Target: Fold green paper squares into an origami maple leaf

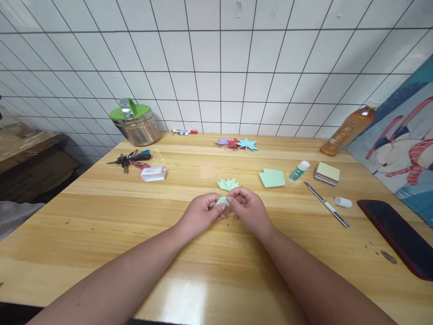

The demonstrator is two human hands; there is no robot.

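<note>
A small folded piece of light green paper is pinched between my two hands above the middle of the table. My left hand grips its left side with thumb and fingers. On the right edge, the thumb and fingertips of my right hand press the paper, and they hide part of it. Just beyond my fingers lies a pointed, leaf-like folded green paper piece. Farther back, purple, red and blue folded paper leaves rest in an overlapping row.
Green paper sheets, a glue stick, its cap, a sticky-note stack, a utility knife, a phone and a bottle are on the right. Keys, a small box, a pot and markers lie left.
</note>
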